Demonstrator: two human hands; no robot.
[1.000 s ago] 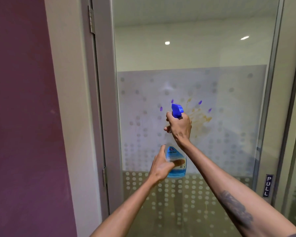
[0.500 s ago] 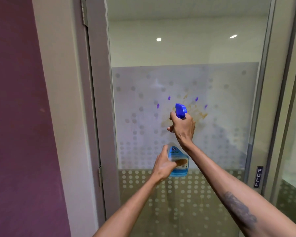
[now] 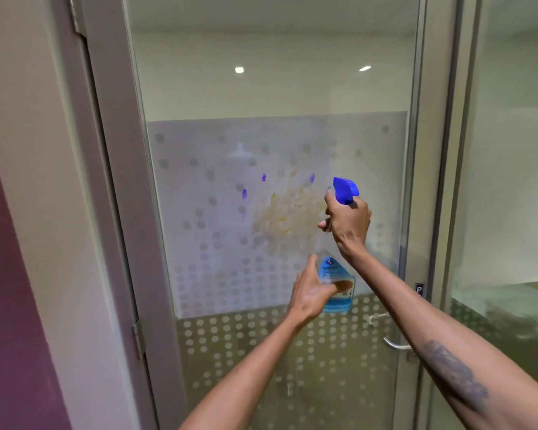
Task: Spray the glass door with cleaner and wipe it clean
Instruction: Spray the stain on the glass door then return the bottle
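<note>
You have the spray bottle raised in front of the glass door, close to the pane. Your right hand is wrapped shut around the bottle's neck under the blue trigger head, fingers curled to the front where the trigger sits; whether they are pressing it, you cannot tell from here. Your left hand cups the bottle's lower body, thumb up along its side, most likely to steady the weight so the nozzle keeps its aim.

The nozzle points left, toward the yellowish smear on the frosted, dotted band of the door. That smear lies just left of your right hand, with a few purple marks around its upper edge. Holding the head level with the dirt looks deliberate: the mist should land on the stain rather than run past it.

The door handle sits low on the right, clear of your arms. No cloth shows, so the wiping is not yet begun. Judging by this, you are in the spraying step, early in the job.
</note>
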